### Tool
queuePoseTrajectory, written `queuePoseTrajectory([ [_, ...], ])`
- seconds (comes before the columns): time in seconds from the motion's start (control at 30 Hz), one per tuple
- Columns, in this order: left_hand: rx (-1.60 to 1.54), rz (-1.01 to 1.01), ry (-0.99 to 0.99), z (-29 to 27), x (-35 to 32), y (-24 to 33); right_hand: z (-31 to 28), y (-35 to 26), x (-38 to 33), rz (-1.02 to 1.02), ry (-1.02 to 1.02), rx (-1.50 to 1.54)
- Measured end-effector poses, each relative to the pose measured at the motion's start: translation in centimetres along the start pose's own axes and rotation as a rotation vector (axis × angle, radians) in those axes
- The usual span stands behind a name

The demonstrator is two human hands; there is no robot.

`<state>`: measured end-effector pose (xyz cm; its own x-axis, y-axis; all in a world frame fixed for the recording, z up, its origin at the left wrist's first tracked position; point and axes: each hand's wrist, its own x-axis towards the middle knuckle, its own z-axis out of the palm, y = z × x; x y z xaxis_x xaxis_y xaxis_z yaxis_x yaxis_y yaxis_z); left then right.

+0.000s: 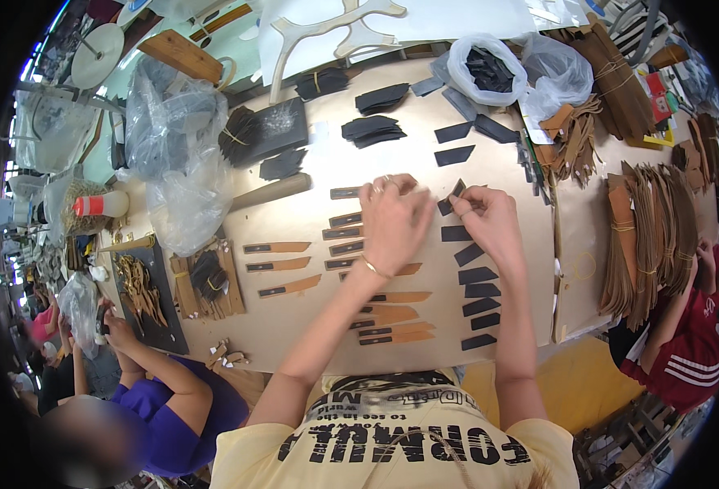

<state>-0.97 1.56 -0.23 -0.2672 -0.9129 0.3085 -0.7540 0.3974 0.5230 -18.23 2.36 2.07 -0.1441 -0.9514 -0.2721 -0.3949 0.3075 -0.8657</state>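
The right hand (494, 220) has its thumb and fingertips pinched together on a small dark piece (457, 189). That piece is above a line of flat dark pieces (482, 290), which runs down the worktop (294, 330) toward the person. The left hand (399, 216) is just beside the right one, over the top of a row of brown strips with dark ends (403, 297). Its fingers are bent and blurry, so I cannot tell if they are apart or together, or if they hold something. There are rings on this hand and a thin bracelet on the wrist.

Three more brown strips (284, 265) lie to the left of that row. Two dark stacks (373, 130) sit farther up, near an open white bag (512, 79) with dark bits in it.

The person's pale yellow shirt (474, 469) has big dark letters printed on it. The dark ends of the strips have tiny pale marks, too small to read.
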Motion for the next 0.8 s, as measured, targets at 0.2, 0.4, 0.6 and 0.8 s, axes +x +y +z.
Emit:
queuePoseTrajectory([
  [0.2, 0.152, 0.097, 0.007, -0.2, 4.2, -5.7, -0.4, -0.1, 0.2, 0.042, -0.051, -0.030],
  [0.4, 0.166, 0.314, -0.198, -1.2, 4.5, -4.8, -0.6, 0.0, 0.3, 0.037, -0.070, -0.044],
  [0.6, 0.087, 0.985, -0.270, -1.4, 2.7, -3.8, -0.8, 0.1, 0.5, 0.035, -0.070, -0.070],
  [0.8, 0.090, 1.125, -0.304, 0.1, 4.0, -5.7, -0.9, -0.3, 0.4, 0.082, -0.073, -0.071],
])
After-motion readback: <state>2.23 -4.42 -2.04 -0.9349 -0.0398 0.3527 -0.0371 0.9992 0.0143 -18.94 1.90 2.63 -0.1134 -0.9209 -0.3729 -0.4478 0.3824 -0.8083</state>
